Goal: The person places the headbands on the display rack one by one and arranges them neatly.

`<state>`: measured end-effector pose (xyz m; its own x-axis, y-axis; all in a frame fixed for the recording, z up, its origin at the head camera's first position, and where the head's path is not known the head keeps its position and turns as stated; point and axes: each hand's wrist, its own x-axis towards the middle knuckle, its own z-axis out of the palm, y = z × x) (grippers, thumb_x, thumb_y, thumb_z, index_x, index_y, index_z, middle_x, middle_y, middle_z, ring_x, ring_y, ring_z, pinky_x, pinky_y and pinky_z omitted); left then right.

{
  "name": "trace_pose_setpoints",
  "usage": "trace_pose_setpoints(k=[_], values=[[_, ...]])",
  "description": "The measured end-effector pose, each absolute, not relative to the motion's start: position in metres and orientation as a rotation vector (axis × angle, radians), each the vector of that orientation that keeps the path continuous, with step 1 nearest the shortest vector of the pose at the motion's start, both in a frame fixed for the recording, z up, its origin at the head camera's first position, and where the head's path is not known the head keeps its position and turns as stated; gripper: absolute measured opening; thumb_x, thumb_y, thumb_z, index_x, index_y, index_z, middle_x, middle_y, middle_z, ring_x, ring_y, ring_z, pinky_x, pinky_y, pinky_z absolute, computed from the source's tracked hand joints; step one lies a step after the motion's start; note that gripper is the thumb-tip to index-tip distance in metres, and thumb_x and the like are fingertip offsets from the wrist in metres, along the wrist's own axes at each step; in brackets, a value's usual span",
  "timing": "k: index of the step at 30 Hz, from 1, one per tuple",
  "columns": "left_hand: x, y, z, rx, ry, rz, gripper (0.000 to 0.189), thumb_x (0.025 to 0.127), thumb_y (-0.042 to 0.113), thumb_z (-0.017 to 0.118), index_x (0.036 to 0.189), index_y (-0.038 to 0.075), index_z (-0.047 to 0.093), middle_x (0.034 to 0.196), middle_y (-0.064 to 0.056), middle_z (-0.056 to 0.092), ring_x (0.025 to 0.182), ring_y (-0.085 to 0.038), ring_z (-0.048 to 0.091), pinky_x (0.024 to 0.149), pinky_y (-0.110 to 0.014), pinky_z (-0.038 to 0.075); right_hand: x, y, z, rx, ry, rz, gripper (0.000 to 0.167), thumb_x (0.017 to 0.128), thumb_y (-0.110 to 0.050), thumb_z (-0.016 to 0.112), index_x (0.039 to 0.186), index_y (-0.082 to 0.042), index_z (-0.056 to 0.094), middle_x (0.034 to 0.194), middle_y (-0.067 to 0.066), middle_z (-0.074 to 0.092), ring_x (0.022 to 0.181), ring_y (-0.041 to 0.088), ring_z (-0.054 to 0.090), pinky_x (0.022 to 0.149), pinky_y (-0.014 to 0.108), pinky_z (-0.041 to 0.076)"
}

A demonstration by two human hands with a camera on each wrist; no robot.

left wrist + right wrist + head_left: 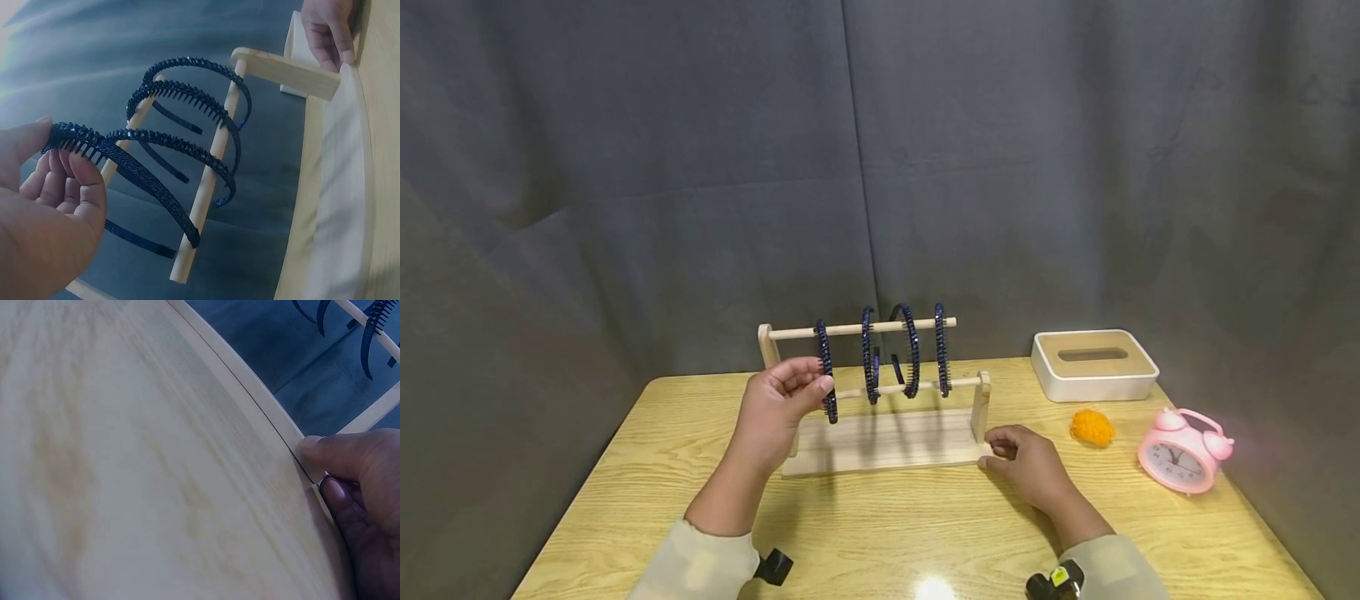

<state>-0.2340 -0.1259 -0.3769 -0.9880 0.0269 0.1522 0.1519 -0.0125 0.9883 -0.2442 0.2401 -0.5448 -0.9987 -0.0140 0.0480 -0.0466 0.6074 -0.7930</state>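
Observation:
A wooden two-bar stand sits on the table with several dark blue, toothed headbands hung over its rods. My left hand pinches the leftmost headband between thumb and fingers; in the left wrist view, this headband has its lower part against the free end of one rod. Farther right on the rods hang the other headbands, one near the right end. At the base's right front corner, my right hand grips the edge, its thumb lying on the wood.
At the back right stands a white box with a slotted wooden lid. In front of it are an orange ball of yarn and a pink alarm clock near the table's right edge. A grey curtain hangs behind the table.

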Motion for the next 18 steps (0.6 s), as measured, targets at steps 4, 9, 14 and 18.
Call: trace_pose_setpoints(k=[4, 9, 14, 18], values=[[-0.2356, -0.1249, -0.3744, -0.187, -2.146, -2.185, 0.020, 0.102, 0.000, 0.074, 0.121, -0.006, 0.069, 0.095, 0.004, 0.071, 0.089, -0.009, 0.070, 0.085, -0.024, 0.064, -0.2459, 0.2398, -0.5456, 0.045, -2.786, 1.361, 0.035, 0.094, -0.013, 0.088, 0.126, -0.006, 0.076, 0.123, 0.009, 0.075, 0.113, 0.023, 0.073, 0.097, 0.039, 0.064], [-0.2363, -0.1238, -0.3686, -0.137, -2.015, -2.343, 0.009, 0.104, -0.001, 0.070, 0.112, 0.002, 0.069, 0.093, 0.004, 0.073, 0.087, -0.009, 0.069, 0.082, -0.025, 0.063, -0.2469, 0.2399, -0.5461, 0.041, -2.786, 1.342, 0.034, 0.094, -0.014, 0.089, 0.125, -0.007, 0.077, 0.121, 0.007, 0.076, 0.111, 0.022, 0.073, 0.097, 0.040, 0.063], [-0.2381, -0.1236, -0.3675, -0.133, -1.894, -2.451, 0.011, 0.104, -0.005, 0.067, 0.108, 0.006, 0.069, 0.090, 0.003, 0.073, 0.082, -0.008, 0.069, 0.076, -0.023, 0.062, -0.2457, 0.2397, -0.5456, 0.038, -2.786, 1.342, 0.034, 0.094, -0.014, 0.088, 0.125, -0.008, 0.077, 0.122, 0.007, 0.076, 0.111, 0.022, 0.073, 0.097, 0.040, 0.063], [-0.2390, -0.1245, -0.3703, -0.132, -1.883, -2.467, 0.011, 0.105, -0.004, 0.067, 0.110, 0.005, 0.068, 0.090, 0.004, 0.072, 0.080, -0.007, 0.069, 0.075, -0.021, 0.062, -0.2453, 0.2394, -0.5454, 0.038, -2.785, 1.338, 0.033, 0.094, -0.014, 0.088, 0.125, -0.008, 0.077, 0.122, 0.007, 0.076, 0.112, 0.022, 0.073, 0.098, 0.041, 0.063]])
